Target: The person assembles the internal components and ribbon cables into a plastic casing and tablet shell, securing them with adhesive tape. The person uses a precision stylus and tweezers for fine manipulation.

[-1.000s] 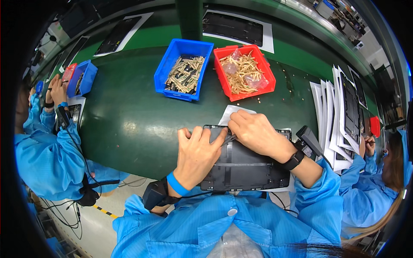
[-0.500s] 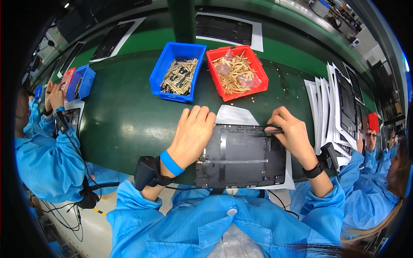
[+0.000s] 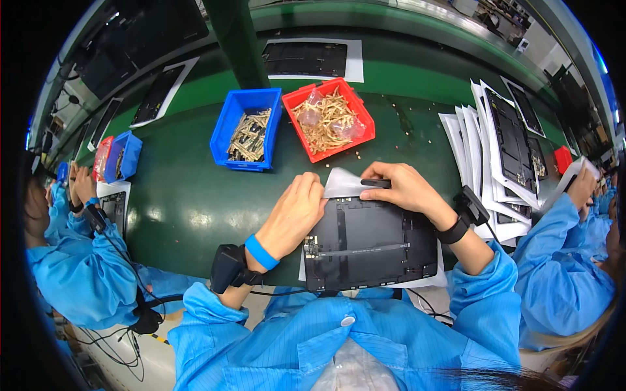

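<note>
On the green counter (image 3: 182,202), left hand (image 3: 297,212) steadies a dark panel (image 3: 372,244); right hand (image 3: 401,189) pinches a black tool (image 3: 377,184), work unfinished.

Left hand (image 3: 297,212) and right hand (image 3: 401,189) rest at the dark panel's (image 3: 372,244) far edge.

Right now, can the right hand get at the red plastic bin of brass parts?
Probably yes: the right hand rests just below the red plastic bin, open-topped, with only bare green belt between. It does hold a small dark tool.

dark rectangular panel (image 3: 372,244) | flat on white sheet (image 3: 343,183) | green table edge, near person
</note>
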The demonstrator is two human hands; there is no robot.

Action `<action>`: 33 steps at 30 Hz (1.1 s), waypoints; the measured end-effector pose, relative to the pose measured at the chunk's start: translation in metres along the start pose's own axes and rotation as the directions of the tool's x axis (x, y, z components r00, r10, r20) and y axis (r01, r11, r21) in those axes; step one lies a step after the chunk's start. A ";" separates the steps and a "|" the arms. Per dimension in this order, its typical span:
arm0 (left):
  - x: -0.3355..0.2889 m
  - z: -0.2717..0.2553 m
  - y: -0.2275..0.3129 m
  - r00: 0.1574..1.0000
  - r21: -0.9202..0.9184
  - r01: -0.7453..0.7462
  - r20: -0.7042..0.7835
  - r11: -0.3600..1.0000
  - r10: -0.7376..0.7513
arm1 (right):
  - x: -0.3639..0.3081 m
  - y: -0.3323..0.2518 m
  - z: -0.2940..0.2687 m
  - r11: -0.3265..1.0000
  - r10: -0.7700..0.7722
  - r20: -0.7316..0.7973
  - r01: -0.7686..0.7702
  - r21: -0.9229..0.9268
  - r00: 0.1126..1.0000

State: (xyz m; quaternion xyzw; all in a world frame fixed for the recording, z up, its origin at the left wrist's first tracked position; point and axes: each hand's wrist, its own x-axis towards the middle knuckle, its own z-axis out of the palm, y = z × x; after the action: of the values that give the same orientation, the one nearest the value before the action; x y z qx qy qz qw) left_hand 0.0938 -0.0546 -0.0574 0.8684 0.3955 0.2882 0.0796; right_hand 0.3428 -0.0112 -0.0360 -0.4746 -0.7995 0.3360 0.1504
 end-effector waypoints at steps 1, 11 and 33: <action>0.000 -0.003 0.000 1.000 -0.032 0.014 -0.009 0.999 -0.015 | 0.001 -0.005 -0.004 0.998 0.023 0.038 -0.021 -0.062 0.999; -0.008 -0.017 0.009 0.826 -0.849 0.502 0.414 0.166 -0.382 | -0.015 -0.022 -0.034 0.931 -0.015 0.182 -0.052 0.360 0.983; 0.008 -0.082 0.019 0.666 -0.832 0.533 0.523 -0.150 -0.532 | -0.030 -0.012 -0.043 0.826 0.151 0.326 -0.300 0.477 0.933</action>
State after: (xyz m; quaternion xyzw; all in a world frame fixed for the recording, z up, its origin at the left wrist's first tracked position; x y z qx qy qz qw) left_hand 0.0636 -0.0692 0.0205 0.3537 0.4283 0.4075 0.7248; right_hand 0.3741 -0.0235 0.0061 -0.4569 -0.6296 0.6169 0.1196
